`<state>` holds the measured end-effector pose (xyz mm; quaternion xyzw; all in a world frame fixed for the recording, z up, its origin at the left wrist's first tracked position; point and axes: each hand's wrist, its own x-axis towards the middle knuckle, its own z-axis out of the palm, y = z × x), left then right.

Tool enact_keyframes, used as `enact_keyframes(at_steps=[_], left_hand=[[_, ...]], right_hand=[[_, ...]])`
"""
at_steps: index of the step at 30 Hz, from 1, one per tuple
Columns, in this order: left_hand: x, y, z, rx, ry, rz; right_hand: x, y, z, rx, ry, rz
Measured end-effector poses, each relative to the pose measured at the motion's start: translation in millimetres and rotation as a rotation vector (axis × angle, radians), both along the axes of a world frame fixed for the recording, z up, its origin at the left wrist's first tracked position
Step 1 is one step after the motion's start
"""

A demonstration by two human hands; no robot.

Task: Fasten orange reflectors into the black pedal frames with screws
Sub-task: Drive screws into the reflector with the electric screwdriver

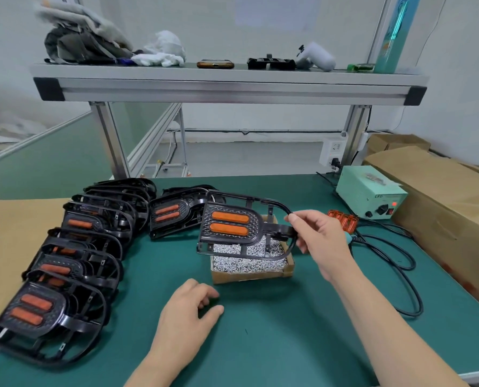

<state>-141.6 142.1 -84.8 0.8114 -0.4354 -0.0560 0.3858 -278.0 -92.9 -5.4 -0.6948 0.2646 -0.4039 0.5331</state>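
Note:
My right hand pinches the right end of a black pedal frame with two orange reflectors set in it, and holds it in the air above the cardboard box of silver screws. Loosely curled and holding nothing, my left hand rests on the green mat in front of the box. Several more black frames with orange reflectors lie overlapped in a row down the left, and another one lies behind the held frame. Loose orange reflectors lie to the right of the box.
A pale green power unit with a red light stands at the back right, its black cables looping over the mat. Cardboard boxes line the right edge. A brown sheet lies on the left. An aluminium shelf spans overhead.

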Motion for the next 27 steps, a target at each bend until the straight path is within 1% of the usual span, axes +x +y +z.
enact_keyframes(at_steps=[9, 15, 20, 27], left_hand=[[0, -1, -1, -0.008, -0.004, -0.003], [-1, 0, 1, -0.026, 0.006, -0.009], [-1, -1, 1, -0.04, 0.017, -0.01], [1, 0, 1, -0.053, 0.039, -0.018]], right_hand=[[46, -1, 12, -0.065, 0.159, 0.059], [81, -2, 19, -0.168, 0.294, 0.046], [111, 5, 26, -0.235, 0.393, 0.086], [141, 17, 19, -0.355, 0.551, 0.08]])
